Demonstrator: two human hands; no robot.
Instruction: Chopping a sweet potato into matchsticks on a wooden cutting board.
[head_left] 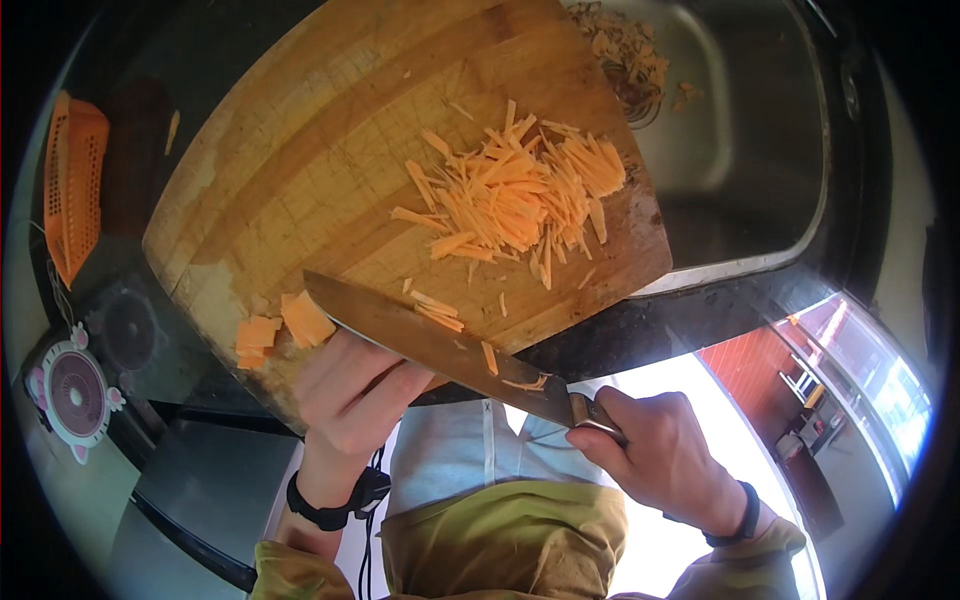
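Note:
My right hand (655, 450) grips the handle of a kitchen knife (450, 350). Its wide blade slants up to the left across the near edge of a wooden cutting board (300, 130), with a few orange shreds stuck to it. Curled close behind the blade, my left hand (360, 385) presses on orange root vegetable slices (305, 320); its fingertips are partly hidden. More orange pieces (258, 340) lie left of it. A loose heap of thin orange strips (520, 190) covers the board's right part, and a few strips (437, 312) lie just beyond the blade.
Beyond the board's right edge is a metal sink (770, 150), with vegetable peelings (630, 60) by its drain. An orange plastic basket (75, 185) stands at far left, above a round animal-shaped thing (80, 390). The board rests on a dark counter (700, 325).

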